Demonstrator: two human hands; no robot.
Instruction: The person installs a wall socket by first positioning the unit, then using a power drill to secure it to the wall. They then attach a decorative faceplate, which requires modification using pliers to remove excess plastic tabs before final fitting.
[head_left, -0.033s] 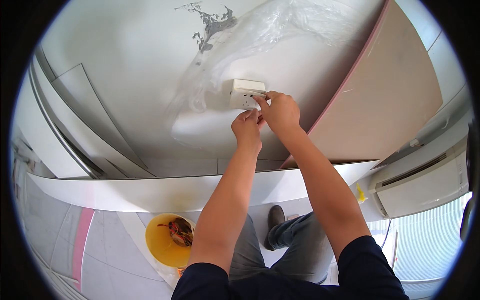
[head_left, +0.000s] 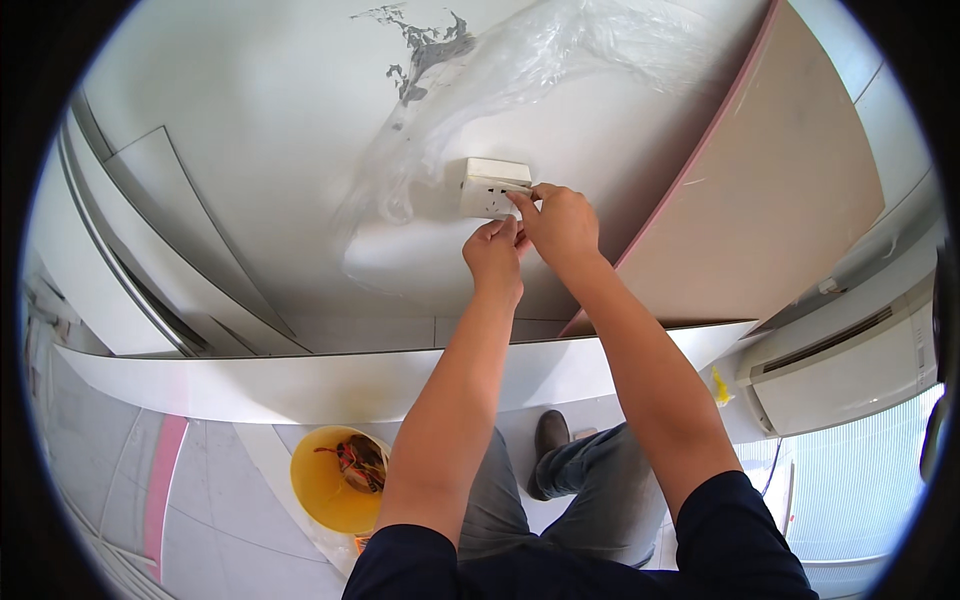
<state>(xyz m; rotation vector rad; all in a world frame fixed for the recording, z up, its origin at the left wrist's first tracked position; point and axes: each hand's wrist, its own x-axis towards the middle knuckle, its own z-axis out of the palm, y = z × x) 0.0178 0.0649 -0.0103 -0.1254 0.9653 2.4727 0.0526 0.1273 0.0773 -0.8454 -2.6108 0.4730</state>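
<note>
A white wall socket (head_left: 490,187) sits on the white wall in front of me, its faceplate standing slightly proud of the surface. My right hand (head_left: 562,222) pinches the socket's right edge with fingertips and thumb. My left hand (head_left: 495,256) is just below the socket with its fingers closed together, touching my right thumb; I cannot see whether anything small is in it. A sheet of clear plastic film (head_left: 520,70) hangs loosely on the wall above and around the socket.
A tan panel with a pink edge (head_left: 770,200) leans on the wall at the right. Below it is a white air-conditioner unit (head_left: 850,375). A white curved ledge (head_left: 280,385) runs under my arms. A yellow bucket (head_left: 330,490) holding wires stands on the floor beside my shoe (head_left: 550,435).
</note>
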